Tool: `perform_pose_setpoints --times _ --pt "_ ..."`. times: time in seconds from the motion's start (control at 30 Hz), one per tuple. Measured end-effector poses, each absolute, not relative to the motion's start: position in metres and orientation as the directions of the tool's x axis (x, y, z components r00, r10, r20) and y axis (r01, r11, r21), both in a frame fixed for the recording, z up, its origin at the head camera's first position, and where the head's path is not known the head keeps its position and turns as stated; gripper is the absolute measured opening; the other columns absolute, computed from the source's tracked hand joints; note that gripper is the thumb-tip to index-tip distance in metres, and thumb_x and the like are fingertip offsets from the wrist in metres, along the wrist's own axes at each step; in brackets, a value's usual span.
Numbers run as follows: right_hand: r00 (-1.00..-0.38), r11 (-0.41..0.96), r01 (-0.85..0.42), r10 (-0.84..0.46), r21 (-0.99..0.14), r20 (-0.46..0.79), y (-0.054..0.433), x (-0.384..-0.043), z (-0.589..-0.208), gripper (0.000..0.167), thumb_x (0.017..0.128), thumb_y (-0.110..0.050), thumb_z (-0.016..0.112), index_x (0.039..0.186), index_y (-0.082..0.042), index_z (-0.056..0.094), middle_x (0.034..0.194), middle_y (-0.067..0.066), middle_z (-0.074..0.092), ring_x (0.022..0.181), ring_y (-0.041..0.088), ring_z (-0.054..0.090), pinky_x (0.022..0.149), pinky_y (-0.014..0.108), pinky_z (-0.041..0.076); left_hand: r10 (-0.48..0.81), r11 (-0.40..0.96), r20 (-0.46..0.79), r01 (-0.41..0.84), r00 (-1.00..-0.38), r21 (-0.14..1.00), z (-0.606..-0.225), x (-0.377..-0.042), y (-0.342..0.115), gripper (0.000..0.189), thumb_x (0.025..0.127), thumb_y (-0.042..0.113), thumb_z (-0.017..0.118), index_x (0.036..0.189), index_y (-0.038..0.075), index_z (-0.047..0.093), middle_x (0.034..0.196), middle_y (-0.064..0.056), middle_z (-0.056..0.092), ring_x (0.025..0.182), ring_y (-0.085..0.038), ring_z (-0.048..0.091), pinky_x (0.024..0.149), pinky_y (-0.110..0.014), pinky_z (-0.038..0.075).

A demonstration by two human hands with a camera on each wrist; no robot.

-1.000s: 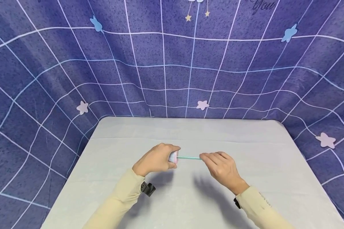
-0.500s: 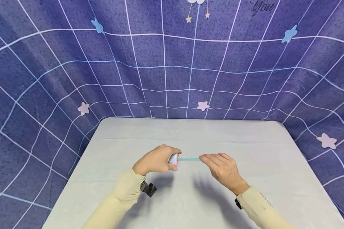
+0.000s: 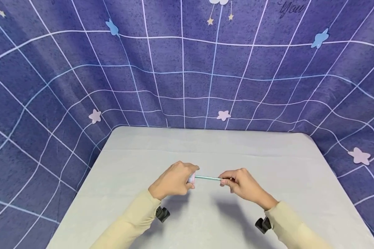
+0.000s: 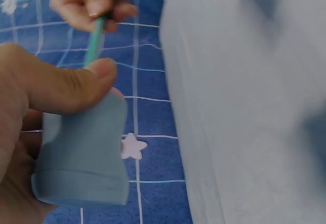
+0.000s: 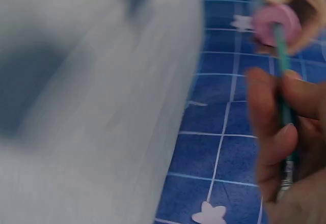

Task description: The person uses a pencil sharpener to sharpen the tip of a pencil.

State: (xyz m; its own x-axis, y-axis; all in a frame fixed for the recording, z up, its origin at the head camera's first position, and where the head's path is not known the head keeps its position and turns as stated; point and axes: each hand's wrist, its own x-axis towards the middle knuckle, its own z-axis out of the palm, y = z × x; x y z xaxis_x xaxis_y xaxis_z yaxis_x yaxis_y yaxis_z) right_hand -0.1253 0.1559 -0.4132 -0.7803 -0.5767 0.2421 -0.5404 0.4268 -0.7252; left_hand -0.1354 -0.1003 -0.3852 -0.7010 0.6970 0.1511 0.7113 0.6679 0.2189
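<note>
My left hand [image 3: 173,180] grips a small pencil sharpener [image 3: 191,178]. Its pale blue body [image 4: 84,147] flares toward the base in the left wrist view, and its round pink end [image 5: 263,26] faces the right hand. A green pencil [image 3: 207,177] runs from the hole in that pink end across to my right hand [image 3: 243,185], which pinches it between thumb and fingers. Inside the sharpener the pencil's tip is hidden. Both hands are held above the table, pencil roughly level in the head view.
A white-covered table [image 3: 202,145] lies beneath the hands, their shadows falling on it. Behind and at the sides hangs a blue curtain [image 3: 162,83] with grid lines and stars. A black wrist camera [image 3: 162,214] sits on the left sleeve, another camera [image 3: 263,224] on the right.
The right hand has rolled over, from knuckles upward to thumb and curled fingertips showing, with its wrist camera swinging into fuller view. The left hand keeps its grip on the pencil sharpener.
</note>
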Motion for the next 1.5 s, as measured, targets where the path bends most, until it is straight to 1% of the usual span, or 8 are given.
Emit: perform_pose_setpoints --times 0.13,0.27,0.47,0.67,0.87,1.03,1.17,1.5 --pt "-0.782 0.330 -0.112 -0.611 -0.937 -0.122 0.163 -0.129 -0.411 0.019 0.094 -0.009 0.057 0.093 0.006 0.069 0.071 0.011 0.069 0.041 0.005 0.051 0.036 0.019 0.038 0.729 0.653 0.219 0.755 -0.649 0.065 -0.393 -0.129 -0.094 0.044 0.069 0.018 0.082 0.107 0.005 0.065 0.093 0.001 0.068 0.080 -0.009 0.061 0.080 -0.030 0.051" --pt "-0.710 0.274 0.086 -0.658 -0.958 -0.252 0.168 -0.129 -0.417 0.026 0.096 -0.012 0.052 0.095 0.011 0.066 0.067 0.002 0.068 0.040 0.004 0.050 0.036 0.015 0.032 0.757 0.627 0.288 0.775 -0.586 -0.073 -0.402 -0.124 -0.090 0.049 0.069 0.019 0.083 0.112 0.003 0.065 0.107 -0.007 0.069 0.097 -0.018 0.066 0.089 -0.031 0.051" --pt "-0.759 0.363 -0.104 -0.631 -0.926 -0.162 0.168 -0.133 -0.423 0.023 0.097 -0.012 0.052 0.095 0.005 0.068 0.076 0.014 0.071 0.051 0.015 0.063 0.042 0.021 0.044 0.750 0.636 0.268 0.770 -0.605 -0.039 -0.407 -0.127 -0.089 0.051 0.071 0.021 0.082 0.114 0.003 0.061 0.098 -0.002 0.069 0.094 -0.016 0.066 0.088 -0.032 0.053" --pt "-0.827 0.538 -0.511 -0.521 -0.670 0.212 0.161 -0.132 -0.430 0.013 0.090 -0.014 0.064 0.099 -0.008 0.071 0.081 0.003 0.072 0.052 0.000 0.053 0.049 0.018 0.045 0.693 0.669 0.263 0.735 -0.671 0.114 -0.401 -0.134 -0.092 0.037 0.070 0.021 0.084 0.092 0.011 0.055 0.074 0.008 0.054 0.070 -0.008 0.055 0.077 -0.031 0.053" --pt "-0.576 0.648 -0.738 -0.459 -0.188 0.677 0.157 -0.132 -0.441 0.014 0.087 -0.010 0.065 0.099 -0.010 0.071 0.089 0.001 0.074 0.065 0.010 0.066 0.054 0.027 0.052 0.661 0.674 0.235 0.702 -0.713 0.231 -0.395 -0.140 -0.096 0.033 0.073 0.023 0.082 0.090 0.011 0.056 0.073 0.009 0.051 0.067 -0.008 0.048 0.062 -0.025 0.047" --pt "-0.341 0.619 -0.785 -0.473 0.031 0.812 0.157 -0.135 -0.446 0.033 0.099 -0.010 0.039 0.100 -0.007 0.071 0.091 0.002 0.073 0.073 0.017 0.069 0.060 0.028 0.054 0.663 0.649 0.149 0.662 -0.734 0.374 -0.389 -0.145 -0.101 0.030 0.077 0.021 0.079 0.097 0.010 0.060 0.075 0.008 0.054 0.066 -0.007 0.049 0.060 -0.021 0.045" --pt "-0.183 0.600 -0.782 -0.482 0.170 0.857 0.157 -0.136 -0.446 0.027 0.098 -0.005 0.045 0.102 -0.004 0.072 0.093 0.004 0.073 0.073 0.018 0.068 0.063 0.028 0.055 0.663 0.626 0.059 0.596 -0.746 0.502 -0.384 -0.149 -0.106 0.030 0.078 0.019 0.076 0.104 0.009 0.064 0.077 0.006 0.057 0.066 -0.006 0.052 0.059 -0.019 0.046" --pt "-0.052 0.586 -0.760 -0.486 0.281 0.872 0.157 -0.134 -0.445 0.023 0.097 -0.007 0.051 0.096 -0.005 0.074 0.086 0.003 0.073 0.066 0.014 0.066 0.057 0.024 0.052 0.721 0.582 -0.021 0.589 -0.693 0.560 -0.378 -0.151 -0.109 0.037 0.079 0.020 0.076 0.110 0.005 0.065 0.078 0.004 0.061 0.064 -0.004 0.051 0.054 -0.018 0.044"
